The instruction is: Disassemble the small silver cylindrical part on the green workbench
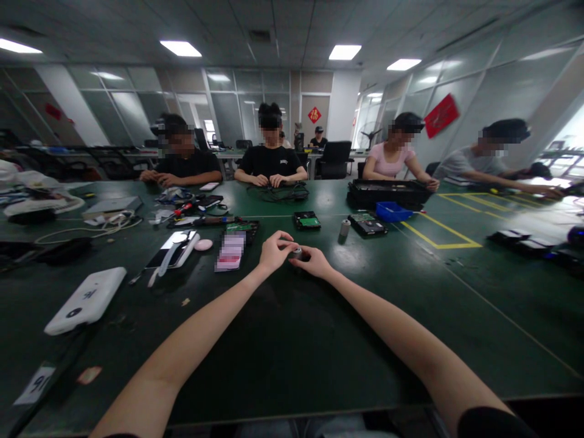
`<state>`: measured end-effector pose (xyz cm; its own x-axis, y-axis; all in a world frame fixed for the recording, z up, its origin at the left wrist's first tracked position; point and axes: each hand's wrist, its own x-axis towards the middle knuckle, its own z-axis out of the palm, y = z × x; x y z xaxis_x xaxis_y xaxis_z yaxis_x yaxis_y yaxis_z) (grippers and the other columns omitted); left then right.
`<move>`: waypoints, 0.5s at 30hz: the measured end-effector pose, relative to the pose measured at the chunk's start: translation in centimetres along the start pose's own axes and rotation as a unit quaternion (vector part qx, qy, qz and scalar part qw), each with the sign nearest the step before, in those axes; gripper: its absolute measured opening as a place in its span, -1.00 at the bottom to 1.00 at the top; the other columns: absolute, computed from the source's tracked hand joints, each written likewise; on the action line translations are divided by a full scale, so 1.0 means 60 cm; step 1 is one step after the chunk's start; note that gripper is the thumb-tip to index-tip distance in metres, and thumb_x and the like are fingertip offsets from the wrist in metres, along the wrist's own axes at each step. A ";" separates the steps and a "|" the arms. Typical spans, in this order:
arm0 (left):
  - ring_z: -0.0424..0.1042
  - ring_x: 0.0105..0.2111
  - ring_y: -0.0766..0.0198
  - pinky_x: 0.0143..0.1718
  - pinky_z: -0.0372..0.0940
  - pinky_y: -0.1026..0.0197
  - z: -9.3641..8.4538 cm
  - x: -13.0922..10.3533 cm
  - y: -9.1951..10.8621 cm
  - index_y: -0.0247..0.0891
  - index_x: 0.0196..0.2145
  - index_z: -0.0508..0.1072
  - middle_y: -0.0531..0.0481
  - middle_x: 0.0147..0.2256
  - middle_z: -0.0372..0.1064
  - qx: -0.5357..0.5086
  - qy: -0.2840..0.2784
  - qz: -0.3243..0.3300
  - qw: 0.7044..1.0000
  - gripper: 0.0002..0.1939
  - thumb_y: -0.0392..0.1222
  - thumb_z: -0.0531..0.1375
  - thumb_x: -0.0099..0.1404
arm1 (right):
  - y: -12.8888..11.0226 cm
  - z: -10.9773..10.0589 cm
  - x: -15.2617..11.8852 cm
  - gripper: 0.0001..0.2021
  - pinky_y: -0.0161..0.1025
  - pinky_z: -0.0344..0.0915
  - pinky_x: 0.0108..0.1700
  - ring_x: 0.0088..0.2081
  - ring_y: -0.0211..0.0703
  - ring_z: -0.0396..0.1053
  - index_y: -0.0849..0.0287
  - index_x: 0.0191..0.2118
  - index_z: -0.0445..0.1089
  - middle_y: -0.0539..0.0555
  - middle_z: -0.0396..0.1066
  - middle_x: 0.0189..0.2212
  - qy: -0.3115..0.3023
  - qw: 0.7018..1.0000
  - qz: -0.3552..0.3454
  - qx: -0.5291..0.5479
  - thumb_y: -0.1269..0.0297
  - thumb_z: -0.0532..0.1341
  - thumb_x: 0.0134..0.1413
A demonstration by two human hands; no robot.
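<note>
A small grey metal cylinder (298, 252) stands upright on the green table between my hands, partly covered by fingers. My right hand (314, 263) is closed round its side, thumb low and fingers behind. My left hand (275, 252) is pinched at its top edge; whatever lies between thumb and fingertips is too small to make out. A second grey cylinder (345, 228) stands farther back on the right. Beyond my hands lies a hard drive with a green circuit board (307, 220), and another hard drive (367, 224) sits right of the second cylinder.
A phone with a lit screen (230, 250) leans left of my hands, near another board (249, 228). Farther left lie a white power bank (86, 301), cables and tools. A blue tray (393, 212) and black casing (387, 193) stand back right. Several people work across the table.
</note>
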<state>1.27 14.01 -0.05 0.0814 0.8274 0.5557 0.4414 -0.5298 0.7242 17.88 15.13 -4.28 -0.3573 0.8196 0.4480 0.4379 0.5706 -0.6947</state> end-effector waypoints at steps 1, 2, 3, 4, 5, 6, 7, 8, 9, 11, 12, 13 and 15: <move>0.57 -0.32 0.12 -0.25 0.37 0.19 -0.001 -0.001 0.001 -0.21 -0.33 0.37 0.00 -0.42 0.56 -0.004 0.003 0.002 1.000 -0.82 -0.17 0.30 0.15 | 0.000 0.000 0.000 -0.60 -0.31 0.27 -0.31 -0.39 -0.20 0.37 0.19 -0.10 0.46 0.02 0.48 -0.39 0.001 1.000 0.000 -0.001 0.04 0.28 -0.02; 0.57 -0.32 0.12 -0.24 0.37 0.19 -0.001 -0.001 0.002 -0.21 -0.32 0.37 0.00 -0.42 0.56 -0.008 0.005 0.005 1.000 -0.82 -0.17 0.30 0.15 | 0.001 0.001 0.000 -0.60 -0.31 0.28 -0.31 -0.38 -0.20 0.37 0.19 -0.10 0.46 0.02 0.48 -0.38 0.001 1.000 0.000 -0.001 0.04 0.28 -0.02; 0.57 -0.32 0.13 -0.24 0.37 0.19 -0.002 -0.001 0.003 -0.21 -0.31 0.36 0.00 -0.42 0.56 -0.013 0.005 0.007 1.000 -0.81 -0.17 0.30 0.16 | 0.002 0.001 0.000 -0.60 -0.31 0.28 -0.30 -0.38 -0.20 0.38 0.19 -0.11 0.46 0.02 0.49 -0.38 0.002 1.000 0.001 -0.002 0.04 0.28 -0.02; 0.57 -0.32 0.13 -0.23 0.37 0.18 -0.002 0.000 0.003 -0.21 -0.30 0.36 -0.01 -0.42 0.56 -0.017 0.002 0.009 1.000 -0.81 -0.18 0.30 0.16 | 0.003 0.001 0.000 -0.60 -0.31 0.28 -0.30 -0.38 -0.20 0.38 0.19 -0.11 0.46 0.02 0.49 -0.39 0.002 1.000 0.001 -0.002 0.04 0.28 -0.02; 0.57 -0.32 0.13 -0.23 0.37 0.18 -0.002 0.000 0.004 -0.21 -0.30 0.35 -0.01 -0.42 0.57 -0.021 -0.002 0.011 1.000 -0.80 -0.18 0.30 0.16 | 0.003 0.002 0.001 -0.61 -0.31 0.28 -0.31 -0.39 -0.20 0.38 0.19 -0.13 0.46 0.02 0.48 -0.40 0.001 1.000 0.002 -0.002 0.04 0.28 -0.02; 0.57 -0.32 0.13 -0.24 0.37 0.18 -0.001 0.000 0.005 -0.21 -0.29 0.35 -0.02 -0.41 0.57 -0.024 -0.007 0.012 1.000 -0.80 -0.19 0.30 0.16 | 0.004 0.002 0.001 -0.62 -0.31 0.28 -0.32 -0.40 -0.21 0.37 0.20 -0.14 0.46 0.02 0.48 -0.41 0.000 1.000 0.003 -0.002 0.05 0.28 -0.02; 0.57 -0.32 0.13 -0.24 0.37 0.18 -0.001 0.000 0.005 -0.21 -0.29 0.35 -0.02 -0.41 0.57 -0.027 -0.012 0.013 0.999 -0.80 -0.19 0.30 0.16 | 0.004 0.002 0.001 -0.63 -0.31 0.27 -0.32 -0.41 -0.21 0.37 0.20 -0.15 0.47 0.02 0.48 -0.41 -0.001 1.000 0.003 -0.002 0.05 0.28 -0.02; 0.57 -0.32 0.13 -0.23 0.37 0.17 0.000 0.000 0.004 -0.21 -0.29 0.35 -0.03 -0.40 0.57 -0.029 -0.016 0.014 0.999 -0.80 -0.19 0.30 0.16 | 0.005 0.002 0.001 -0.64 -0.32 0.27 -0.32 -0.41 -0.21 0.37 0.20 -0.16 0.47 0.01 0.48 -0.41 -0.002 1.000 0.003 -0.002 0.06 0.28 -0.02; 0.57 -0.31 0.12 -0.22 0.37 0.16 0.000 0.000 0.004 -0.21 -0.28 0.35 -0.03 -0.40 0.57 -0.031 -0.021 0.016 0.999 -0.80 -0.18 0.30 0.16 | 0.004 0.002 0.002 -0.65 -0.32 0.28 -0.32 -0.41 -0.21 0.37 0.20 -0.17 0.47 0.01 0.48 -0.41 -0.002 1.000 0.002 -0.001 0.06 0.28 -0.02; 0.56 -0.29 0.12 -0.18 0.36 0.14 0.001 -0.001 0.003 -0.21 -0.27 0.36 -0.02 -0.39 0.57 -0.036 -0.031 0.018 0.999 -0.79 -0.18 0.30 0.16 | 0.003 0.001 0.002 -0.66 -0.31 0.28 -0.32 -0.40 -0.21 0.38 0.20 -0.17 0.47 0.02 0.48 -0.39 -0.003 1.000 0.002 0.001 0.08 0.28 -0.02; 0.56 -0.28 0.12 -0.16 0.36 0.13 0.000 0.000 0.002 -0.21 -0.26 0.36 -0.02 -0.38 0.57 -0.039 -0.037 0.019 0.998 -0.79 -0.18 0.30 0.16 | 0.003 0.001 0.001 -0.66 -0.31 0.28 -0.32 -0.40 -0.21 0.38 0.20 -0.17 0.47 0.02 0.48 -0.39 -0.004 1.000 0.002 0.001 0.08 0.28 -0.02; 0.56 -0.28 0.12 -0.15 0.36 0.13 0.000 0.000 0.001 -0.21 -0.26 0.36 -0.02 -0.38 0.57 -0.043 -0.042 0.019 0.998 -0.78 -0.18 0.30 0.16 | 0.002 0.000 0.001 -0.66 -0.31 0.28 -0.32 -0.40 -0.21 0.38 0.21 -0.17 0.47 0.03 0.48 -0.39 -0.003 1.000 0.002 0.002 0.09 0.28 -0.02; 0.56 -0.27 0.13 -0.14 0.37 0.13 0.001 0.001 0.000 -0.21 -0.24 0.36 -0.03 -0.36 0.57 -0.053 -0.051 0.018 0.997 -0.79 -0.20 0.29 0.17 | 0.000 0.000 0.001 -0.67 -0.31 0.28 -0.32 -0.40 -0.21 0.37 0.21 -0.17 0.47 0.03 0.48 -0.39 -0.003 1.000 0.003 0.002 0.09 0.28 -0.02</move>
<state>1.31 14.07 -0.04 0.1881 0.8196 0.5411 0.3400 -0.5712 0.7470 17.89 15.18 -4.27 -0.3600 0.8226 0.4401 0.4370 0.5655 -0.6995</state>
